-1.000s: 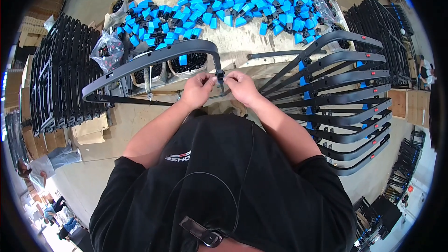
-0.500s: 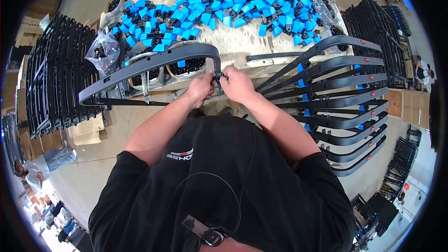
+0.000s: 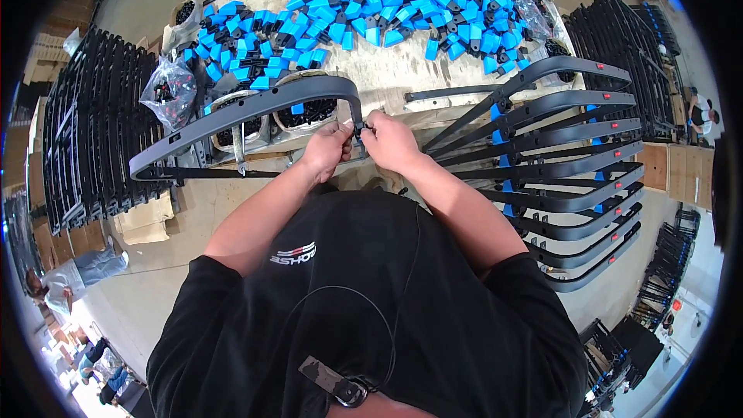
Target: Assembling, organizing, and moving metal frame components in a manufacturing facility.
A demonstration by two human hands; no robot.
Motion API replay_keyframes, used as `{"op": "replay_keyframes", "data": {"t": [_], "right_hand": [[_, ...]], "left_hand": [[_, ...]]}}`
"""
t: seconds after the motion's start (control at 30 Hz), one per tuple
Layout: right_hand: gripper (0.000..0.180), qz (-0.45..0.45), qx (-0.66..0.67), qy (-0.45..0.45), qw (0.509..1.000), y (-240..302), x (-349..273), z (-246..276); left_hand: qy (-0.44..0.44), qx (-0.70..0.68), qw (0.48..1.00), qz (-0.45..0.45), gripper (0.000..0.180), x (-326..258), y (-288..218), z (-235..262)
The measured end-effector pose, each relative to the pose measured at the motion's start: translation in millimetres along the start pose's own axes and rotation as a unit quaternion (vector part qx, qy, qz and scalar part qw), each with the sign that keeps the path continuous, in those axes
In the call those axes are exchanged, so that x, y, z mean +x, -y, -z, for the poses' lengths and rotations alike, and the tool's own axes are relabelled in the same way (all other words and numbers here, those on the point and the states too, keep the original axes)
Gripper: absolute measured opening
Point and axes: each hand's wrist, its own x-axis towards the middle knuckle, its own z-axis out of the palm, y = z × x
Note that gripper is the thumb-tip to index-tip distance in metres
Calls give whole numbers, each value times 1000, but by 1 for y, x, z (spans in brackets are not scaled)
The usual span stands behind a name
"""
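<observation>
A curved dark grey metal frame (image 3: 255, 101) lies across the near edge of the table, its right end bent down toward me. At that end my left hand (image 3: 331, 149) and my right hand (image 3: 388, 142) meet, one on each side of the tube. My left fingers are pinched together by the tube; any small part in them is hidden. My right thumb and fingers are closed on the frame's end. Just beyond the hands stands an open sack of small black parts (image 3: 309, 112), partly behind the frame.
Blue and black plastic pieces (image 3: 387, 4) are heaped on the wooden table (image 3: 371, 70). Several similar frames (image 3: 576, 151) fan out at my right. Stacked black frames (image 3: 93, 124) stand at the left, near a clear bag (image 3: 170, 93). A flat metal bar (image 3: 457, 94) lies on the table.
My hands stay at the frame's end, with only slight shifts of the fingers. The frame and the heap stay in place as my view moves a little.
</observation>
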Motion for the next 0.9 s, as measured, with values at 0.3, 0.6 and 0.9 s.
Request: {"op": "replay_keyframes", "data": {"t": [0.3,0.6,0.9], "right_hand": [[23,8,4,0,1000,-3,2,0],[22,13,7,-5,1000,-4,3,-1],[23,11,20,-11,1000,-4,1,0]], "left_hand": [[16,-20,1000,12,29,-3,-5,-3],[27,-47,995,79,37,1,-6,-3],[11,0,999,-35,18,1,4,4]]}}
